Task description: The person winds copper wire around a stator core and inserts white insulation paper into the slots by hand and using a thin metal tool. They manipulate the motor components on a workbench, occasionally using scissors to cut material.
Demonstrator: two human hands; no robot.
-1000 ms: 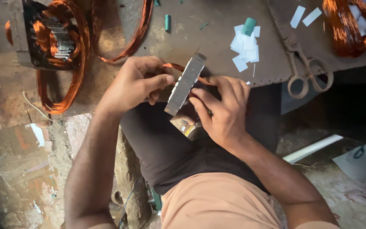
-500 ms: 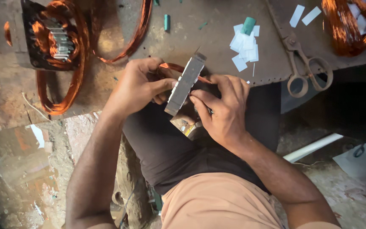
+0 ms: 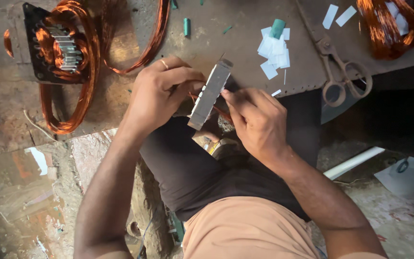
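Looks steeply down from the head, close over the left hand [image 3: 161, 93] and right hand [image 3: 259, 124] at the bench [image 3: 245, 57] edge, facing lap and floor below, far bench side at top; single view, nothing shared.

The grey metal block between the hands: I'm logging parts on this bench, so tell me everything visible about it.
The grey metal block is a long, narrow, dull grey bar that looks like stacked steel, tilted with its upper end toward the bench. The left hand grips one side and the right hand pinches the other. Thin copper wire runs by its lower part. Its far face is hidden.
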